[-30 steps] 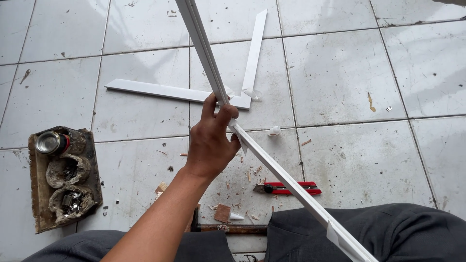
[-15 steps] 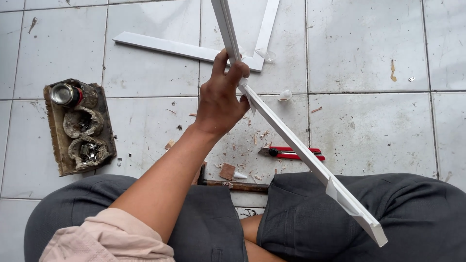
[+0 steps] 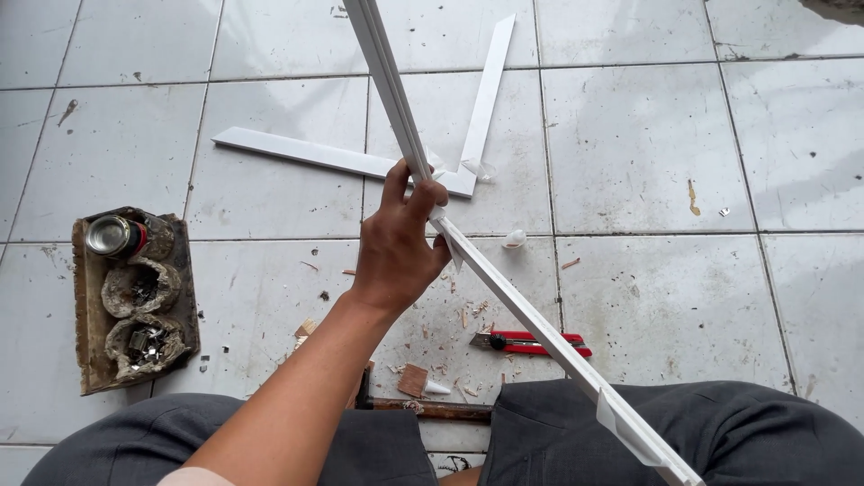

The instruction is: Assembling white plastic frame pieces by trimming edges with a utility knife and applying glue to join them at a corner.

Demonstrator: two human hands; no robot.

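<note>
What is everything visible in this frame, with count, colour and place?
held moulding frame: two joined white strips, gripped at the corner, raised above the floor
flat moulding frame: two white strips, on the tiles behind
utility knife: one, red and black, on the tiles
hammer: one, wooden handle, between the knees
tray: one, brown, left, with a can and two grey cups
floor tiles: white
left hand: grips the frame corner
right hand: not seen
</note>
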